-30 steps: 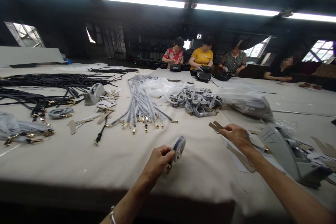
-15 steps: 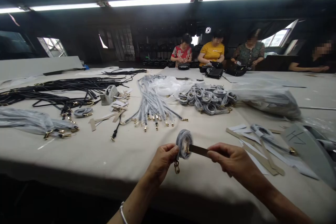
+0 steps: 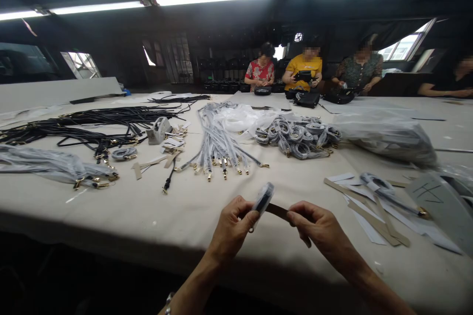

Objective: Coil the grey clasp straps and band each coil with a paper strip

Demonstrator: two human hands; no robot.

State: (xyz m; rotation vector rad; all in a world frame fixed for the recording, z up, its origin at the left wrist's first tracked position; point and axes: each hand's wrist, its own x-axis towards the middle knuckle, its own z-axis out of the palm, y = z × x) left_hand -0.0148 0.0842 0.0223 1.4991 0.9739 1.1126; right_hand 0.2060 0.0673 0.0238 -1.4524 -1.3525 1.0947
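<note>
My left hand (image 3: 233, 221) grips a coiled, plastic-wrapped strap (image 3: 263, 199), now seen nearly edge-on, with a dark band showing along its side. A bit of its metal clasp peeks out below my fingers. My right hand (image 3: 314, 224) pinches one end of a brown paper strip (image 3: 278, 211); the strip's other end reaches the coil, and whether it passes through the middle is hidden. Beyond my hands lies a fan of wrapped straps (image 3: 221, 142) with gold clasps pointing toward me. Behind and to the right is a pile of coiled straps (image 3: 295, 133).
Black straps (image 3: 92, 123) and more wrapped straps (image 3: 55, 167) spread over the left side, near a grey tape dispenser (image 3: 158, 131). Paper strips (image 3: 369, 211), a single coil (image 3: 377, 184) and a grey board (image 3: 436, 202) lie right. Several people work on black bags (image 3: 307, 98) across the table.
The coil in my left hand has turned from face-on to nearly edge-on, and its hanging clasp is mostly hidden. My right hand has come slightly closer. Across the table, one person has lifted a black bag.
</note>
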